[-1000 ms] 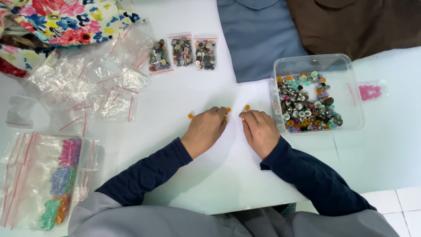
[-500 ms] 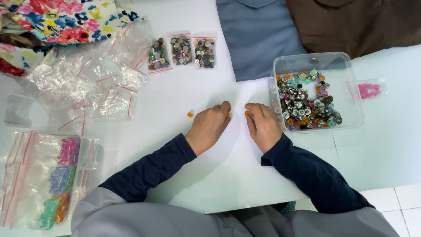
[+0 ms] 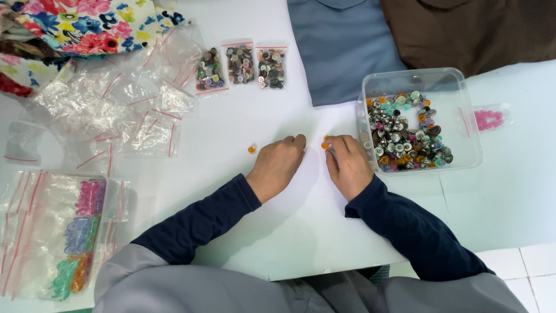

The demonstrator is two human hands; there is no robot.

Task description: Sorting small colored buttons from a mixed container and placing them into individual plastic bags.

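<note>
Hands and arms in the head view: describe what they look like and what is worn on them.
Both hands are bare: the left hand and right hand show no gloves, rings or watch. Each forearm wears a snug dark navy long sleeve to the wrist. Looser light grey fabric covers the upper arms.

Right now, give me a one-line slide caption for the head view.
Both hands, left hand and right hand, rest on the table near orange buttons, beside a button tub.

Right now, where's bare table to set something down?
Free: white table between left hand and the three small button bags; also right of the clear button box, below the pink-bead bag. Crowded: the left side's empty zip bags.
</note>
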